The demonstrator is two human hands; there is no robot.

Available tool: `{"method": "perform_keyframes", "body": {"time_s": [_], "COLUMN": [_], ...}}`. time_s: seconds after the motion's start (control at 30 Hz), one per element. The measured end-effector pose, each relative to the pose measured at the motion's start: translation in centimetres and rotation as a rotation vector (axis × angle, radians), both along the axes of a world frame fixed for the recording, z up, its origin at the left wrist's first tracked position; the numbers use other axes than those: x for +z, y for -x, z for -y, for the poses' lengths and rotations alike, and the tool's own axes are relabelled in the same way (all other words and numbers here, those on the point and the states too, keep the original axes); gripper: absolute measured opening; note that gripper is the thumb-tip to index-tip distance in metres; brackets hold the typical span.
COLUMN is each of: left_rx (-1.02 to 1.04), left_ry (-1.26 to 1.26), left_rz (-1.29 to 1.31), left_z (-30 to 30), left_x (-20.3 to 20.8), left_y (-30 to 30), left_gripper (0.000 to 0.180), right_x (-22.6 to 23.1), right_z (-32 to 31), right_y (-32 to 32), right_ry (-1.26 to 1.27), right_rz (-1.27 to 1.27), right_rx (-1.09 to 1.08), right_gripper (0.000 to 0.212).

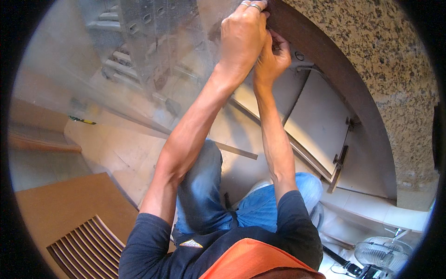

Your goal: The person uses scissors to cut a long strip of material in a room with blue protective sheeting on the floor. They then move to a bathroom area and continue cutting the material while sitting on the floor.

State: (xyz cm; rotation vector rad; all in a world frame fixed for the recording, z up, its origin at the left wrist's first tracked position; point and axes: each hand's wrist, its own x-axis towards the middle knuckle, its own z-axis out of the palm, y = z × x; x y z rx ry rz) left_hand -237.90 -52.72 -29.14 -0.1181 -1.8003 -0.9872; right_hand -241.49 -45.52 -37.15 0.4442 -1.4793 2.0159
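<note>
Both my arms reach up to the top of the head view, to the underside of a dark brown curved edge strip [334, 58] below a speckled granite slab [385, 60]. My left hand [241, 39], with rings on it, is closed, its fingers curled at the strip. Just below and to the right, my right hand [273, 58] is also closed, thumb and fingers drawn together near the same strip. Whatever the fingers grip is hidden. Beneath the strip lies an open cabinet with a pale door panel [320, 116] and dark hinges [341, 157].
A hazy see-through sheet [153, 28] rises on the left, with a metal ladder [123, 69] visible through it. A thin wooden strip [237, 151] lies by my knees. A brown louvred door [69, 200] is at lower left, a fan [383, 253] at lower right.
</note>
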Motion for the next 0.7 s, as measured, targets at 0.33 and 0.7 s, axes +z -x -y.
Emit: {"method": "perform_keyframes", "body": {"time_s": [0.33, 0.7], "left_rx": [0.028, 0.045], "left_ry": [0.017, 0.001], "left_rz": [-0.031, 0.034], "left_z": [-0.2, -0.9], "left_x": [-0.1, 0.6], "left_y": [0.9, 0.8], "left_gripper": [0.019, 0.018], "right_x": [0.1, 0.3], "right_z": [-0.1, -0.7], "right_y": [0.3, 1.0], "right_ry": [0.023, -0.033], "right_rz": [0.045, 0.078], "right_rx": [-0.017, -0.054], "right_gripper": [0.017, 0.027]}}
